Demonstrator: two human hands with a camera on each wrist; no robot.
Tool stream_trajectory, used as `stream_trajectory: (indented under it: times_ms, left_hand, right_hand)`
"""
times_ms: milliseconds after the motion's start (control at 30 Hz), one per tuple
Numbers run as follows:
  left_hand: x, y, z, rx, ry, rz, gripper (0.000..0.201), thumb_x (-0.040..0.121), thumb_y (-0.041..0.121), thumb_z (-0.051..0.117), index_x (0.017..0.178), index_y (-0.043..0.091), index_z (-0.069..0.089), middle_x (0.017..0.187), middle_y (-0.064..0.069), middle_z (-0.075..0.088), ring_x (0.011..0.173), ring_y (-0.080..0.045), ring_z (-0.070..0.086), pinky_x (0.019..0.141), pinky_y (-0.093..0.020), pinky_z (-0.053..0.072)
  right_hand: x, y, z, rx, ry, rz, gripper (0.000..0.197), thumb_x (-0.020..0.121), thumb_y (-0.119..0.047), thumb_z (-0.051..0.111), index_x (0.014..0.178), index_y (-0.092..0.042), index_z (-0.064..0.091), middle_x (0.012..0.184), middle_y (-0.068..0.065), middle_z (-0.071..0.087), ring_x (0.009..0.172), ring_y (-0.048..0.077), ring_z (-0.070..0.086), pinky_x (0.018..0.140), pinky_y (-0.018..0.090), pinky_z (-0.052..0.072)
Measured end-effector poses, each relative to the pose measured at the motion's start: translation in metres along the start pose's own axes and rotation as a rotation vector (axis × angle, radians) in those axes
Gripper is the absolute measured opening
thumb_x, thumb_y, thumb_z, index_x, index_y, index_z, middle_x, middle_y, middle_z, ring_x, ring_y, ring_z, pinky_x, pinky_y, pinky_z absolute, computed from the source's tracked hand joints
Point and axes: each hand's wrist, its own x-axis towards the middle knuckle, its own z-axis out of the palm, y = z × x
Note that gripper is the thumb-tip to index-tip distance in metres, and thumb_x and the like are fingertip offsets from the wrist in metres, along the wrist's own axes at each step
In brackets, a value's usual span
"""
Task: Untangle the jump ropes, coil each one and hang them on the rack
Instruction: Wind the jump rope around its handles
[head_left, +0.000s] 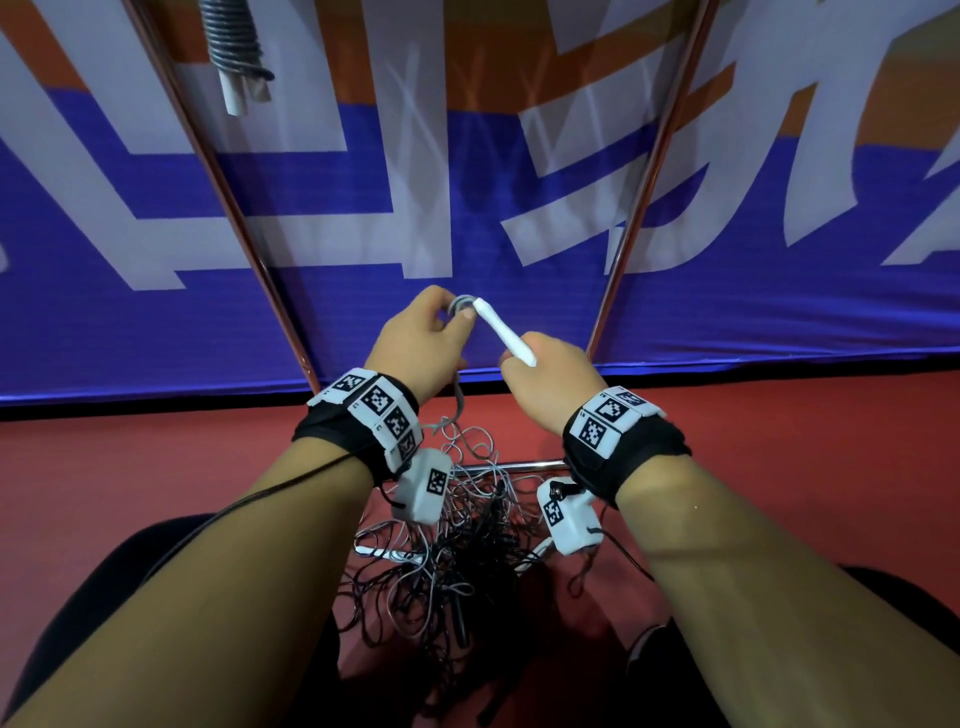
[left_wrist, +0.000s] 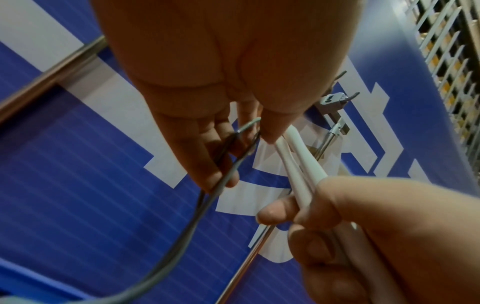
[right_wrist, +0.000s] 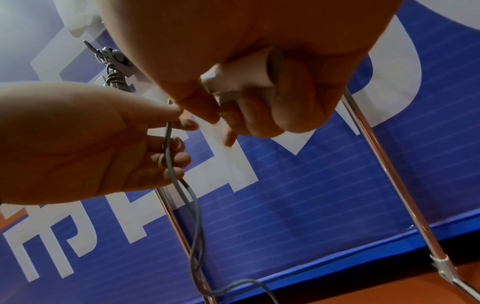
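My right hand grips two white jump-rope handles side by side; in the left wrist view the white handles taper toward my left thumb. My left hand pinches the grey cord where it leaves the handle tips. That grey cord hangs down in a loop from my left fingers; in the right wrist view the grey cord trails toward the floor. A tangled pile of grey and black ropes lies on the red floor below my wrists.
A coiled grey rope with white handles hangs at the rack's top left. The rack's two metal poles stand before a blue, white and orange banner. A low rack crossbar runs above the pile. My legs flank the pile.
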Motion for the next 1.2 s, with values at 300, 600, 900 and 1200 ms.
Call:
stream_trajectory:
  times_ms: [300, 600, 900, 1200]
  left_hand:
    - [0.010, -0.011, -0.008, -0.238, -0.294, -0.020, 0.014, 0.106, 0.015, 0.060, 0.110, 0.009, 0.073, 0.094, -0.006, 0.078, 0.088, -0.012, 0.074, 0.084, -0.026, 0.056]
    - [0.005, 0.003, -0.009, -0.580, -0.278, -0.094, 0.025, 0.108, 0.018, 0.058, 0.130, 0.006, 0.063, 0.091, -0.005, 0.074, 0.082, -0.025, 0.076, 0.091, -0.044, 0.061]
    - [-0.001, 0.010, -0.011, -0.835, -0.317, -0.162, 0.003, 0.100, 0.010, 0.067, 0.098, 0.007, 0.066, 0.094, -0.014, 0.075, 0.094, -0.035, 0.077, 0.078, -0.047, 0.066]
    - [-0.001, 0.011, -0.005, -0.674, -0.290, -0.079, 0.017, 0.091, 0.025, 0.080, 0.099, 0.011, 0.075, 0.104, -0.018, 0.078, 0.096, -0.028, 0.075, 0.079, -0.034, 0.060]
  right_hand:
    - [0.002, 0.003, -0.003, 0.028, 0.038, -0.018, 0.017, 0.105, -0.031, 0.048, 0.099, -0.017, 0.057, 0.088, 0.005, 0.064, 0.070, 0.024, 0.059, 0.055, 0.033, 0.037]
    - [0.000, -0.005, -0.004, 0.274, 0.003, 0.043, 0.031, 0.092, -0.043, 0.059, 0.099, -0.013, 0.062, 0.078, 0.002, 0.060, 0.064, 0.022, 0.055, 0.056, 0.032, 0.040]
    - [-0.005, -0.008, 0.002, 0.377, -0.122, -0.065, 0.077, 0.062, -0.074, 0.091, 0.113, -0.027, 0.056, 0.095, -0.012, 0.072, 0.078, 0.006, 0.070, 0.068, 0.037, 0.059]
    - [-0.007, -0.009, 0.006, 0.201, 0.067, -0.072, 0.026, 0.093, -0.022, 0.070, 0.109, -0.021, 0.049, 0.090, -0.005, 0.060, 0.072, 0.009, 0.057, 0.053, 0.026, 0.037]
